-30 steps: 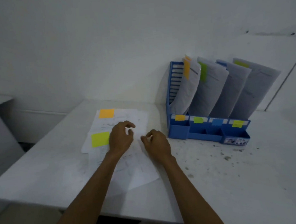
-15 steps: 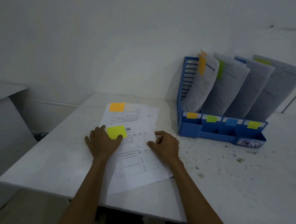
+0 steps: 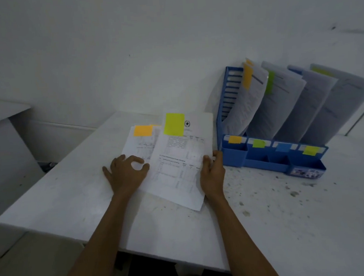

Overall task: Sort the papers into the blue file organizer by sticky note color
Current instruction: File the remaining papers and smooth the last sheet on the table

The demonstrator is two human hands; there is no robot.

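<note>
Scene: a person's two bare arms reach over a white desk [image 3: 77, 199] set against a white wall.
Right hand: the right hand [image 3: 212, 174] pinches the right edge of a white printed paper sheet [image 3: 178, 166], thumb on top, lifting that side off the desk.
Sheet's marker: a yellow-green rectangular sticky note [image 3: 174, 124] sits at the sheet's top left.
Left hand: the left hand [image 3: 126, 174] holds nothing; it is loosely curled, fingertips pressing down the papers underneath.
Remaining pile: a white sheet with an orange square sticky note [image 3: 143, 131] lies flat under the lifted one; more sheets below cannot be told.
Destination: a blue plastic file organizer [image 3: 235, 153] stands just right of the pile, against the wall.
How to do this step well: probably keep the left hand pinning the pile so only one sheet comes away, match the note's colour carefully, as green and yellow look close in this dim light, then slide the sheet in upright behind its label.
Counts: four slots; four front labels, namely orange, green, blue and yellow; four leaning bundles of paper, one per slot; two sticky notes visible on the desk; two hands.
</note>
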